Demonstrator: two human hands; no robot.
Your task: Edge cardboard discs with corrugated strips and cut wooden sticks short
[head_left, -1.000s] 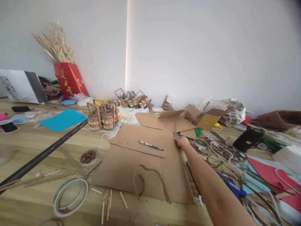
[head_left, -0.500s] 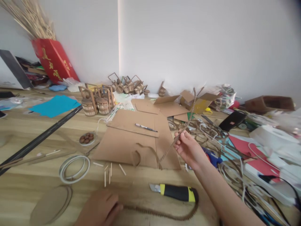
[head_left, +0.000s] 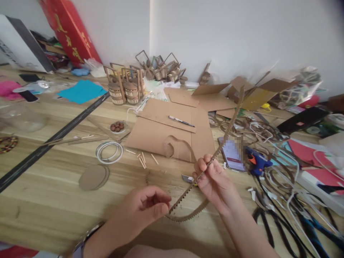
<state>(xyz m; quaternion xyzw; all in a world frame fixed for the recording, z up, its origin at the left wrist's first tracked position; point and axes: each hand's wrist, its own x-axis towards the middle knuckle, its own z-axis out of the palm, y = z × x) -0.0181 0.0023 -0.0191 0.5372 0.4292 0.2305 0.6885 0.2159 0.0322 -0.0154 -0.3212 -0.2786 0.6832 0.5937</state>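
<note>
A long, narrow strip of corrugated cardboard [head_left: 231, 123], its ridges bared along one face, runs through both hands. My right hand [head_left: 213, 179] pinches it partway along, and its free length rises up and to the right. Lower down, my left hand [head_left: 146, 204] has thumb and fingertips closed on the strip, where it bends into a loop below the hands. Beneath my right hand lies a utility knife [head_left: 187, 178], mostly hidden, with its blade showing. Cardboard discs [head_left: 92, 177] lie left of my left hand, and short wooden sticks [head_left: 142, 161] are scattered beyond it.
Flat cardboard [head_left: 150, 139] with a pen [head_left: 180, 120] on it lies ahead. Small lidded baskets [head_left: 116, 94] stand at the back left. To the right are a phone [head_left: 231, 152], a blue glue gun [head_left: 258, 161], scissors [head_left: 271, 222] and tangled strips. A white cable coil [head_left: 109, 152] lies left.
My left hand has risen from the table and come right, toward my right hand, with the strip between them. The strip's loop now hangs nearer me. The view has tilted down.
</note>
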